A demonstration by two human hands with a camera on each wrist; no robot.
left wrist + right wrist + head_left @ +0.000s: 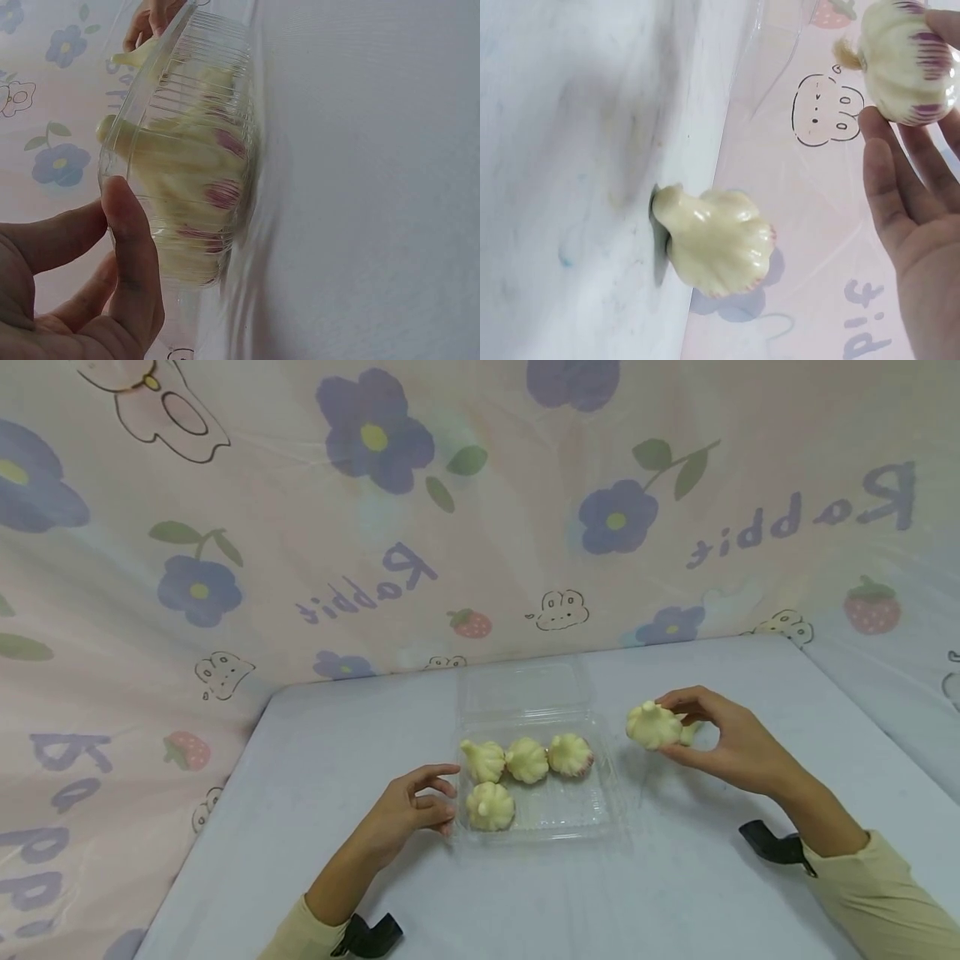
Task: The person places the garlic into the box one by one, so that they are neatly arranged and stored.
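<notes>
A clear plastic container [570,810] with its lid [525,689] folded back holds several pale garlic bulbs [527,760]. Three sit in a row along its far side, and another lies at the near left. My left hand [416,806] is at the container's left side, fingertips pinching the rim [112,154] in the left wrist view. To the right of the container, my right hand [731,739] grips a garlic bulb [652,725] between thumb and fingers, held above the table. A further garlic bulb [720,244] lies on the table, mostly hidden behind the right hand in the head view.
The table [337,735] is covered with a white cloth. A printed curtain [510,527] with flowers and rabbits hangs behind it and along the sides. Black devices [772,843] are strapped at both wrists, by the beige sleeves.
</notes>
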